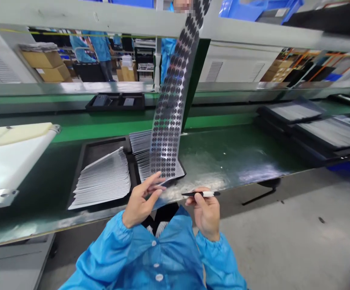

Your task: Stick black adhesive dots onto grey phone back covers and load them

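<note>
Strip of black discs (167,121), long and clear-backed, hanging in front of the bench's rail (108,20) and running up past the top of the view, with a slight lean to the right on the way up. Covered in close rows of round dark pieces on shiny film, and reaching down over thin pale sheets (140,157) stacked in a dark tray (104,147).

At the strip's lower end, left hand (138,203), with thumb and fingers loosely parted; impossible to tell whether touching the film. To the right, over the bench's near edge, right hand (206,211), pinching a slim pointed tool (208,194), black with a white section, between thumb and fingers, with the tip turned left.

Left of the strip, in the same dark tray, a fanned stack of pale sheets (104,181). Beneath all this, a green bench (214,145), shiny and scuffed near the front. Farther right, more dark trays (319,141) bearing pale sheets. At far left, a white panel (11,161) jutting in. Behind the strip, a divided black tray (119,102); beyond the rail, partly hidden, a co-worker in blue (166,52), and at left, cardboard boxes (42,59).
</note>
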The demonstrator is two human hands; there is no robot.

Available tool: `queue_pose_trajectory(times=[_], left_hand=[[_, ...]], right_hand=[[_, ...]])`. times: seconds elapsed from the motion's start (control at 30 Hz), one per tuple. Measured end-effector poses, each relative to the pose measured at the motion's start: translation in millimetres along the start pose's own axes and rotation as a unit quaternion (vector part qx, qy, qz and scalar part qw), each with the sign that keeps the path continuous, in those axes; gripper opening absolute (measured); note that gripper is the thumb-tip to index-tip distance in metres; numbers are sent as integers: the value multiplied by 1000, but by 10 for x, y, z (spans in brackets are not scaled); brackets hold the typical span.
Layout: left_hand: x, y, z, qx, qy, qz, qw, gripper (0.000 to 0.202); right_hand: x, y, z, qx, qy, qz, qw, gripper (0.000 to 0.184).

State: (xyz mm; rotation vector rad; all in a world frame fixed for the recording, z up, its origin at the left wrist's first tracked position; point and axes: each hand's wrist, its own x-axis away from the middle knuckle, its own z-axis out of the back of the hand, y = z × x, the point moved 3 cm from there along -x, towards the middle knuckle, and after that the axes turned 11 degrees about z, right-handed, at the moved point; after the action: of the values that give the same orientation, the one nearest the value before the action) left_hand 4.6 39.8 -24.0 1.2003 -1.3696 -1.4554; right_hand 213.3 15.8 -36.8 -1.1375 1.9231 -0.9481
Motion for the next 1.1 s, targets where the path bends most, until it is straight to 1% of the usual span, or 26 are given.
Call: queue_pose_trajectory(times=[0.17,0.27,0.53,0.63,0.73,0.9,0.97,1.1], left_hand=[[-36,-10,21,14,4,-3,1000,56],[-55,-8,17,8,8,5,1000,57],[-152,90,-26,16,32,-5,999,55],[-159,131,3,25,56,-11,998,48],[-136,159,38,13,77,-9,997,38],[-83,225,18,-62,44,-18,997,34],[-70,250,3,-79,48,-24,995,29],[-59,268,-22,-76,67,-33,994,26]], right_hand=[[16,-33,-45,16,-35,14,999,28],[23,-24,-81,27,-48,23,998,26],[7,11,-164,40,-71,51,995,22],[-6,-10,-186,37,-83,64,994,19],[-6,-38,-231,33,-89,77,992,16],[16,-88,-365,55,-88,107,989,16],[21,-104,-413,63,-93,114,987,16],[19,-116,-448,74,-103,118,985,16]])
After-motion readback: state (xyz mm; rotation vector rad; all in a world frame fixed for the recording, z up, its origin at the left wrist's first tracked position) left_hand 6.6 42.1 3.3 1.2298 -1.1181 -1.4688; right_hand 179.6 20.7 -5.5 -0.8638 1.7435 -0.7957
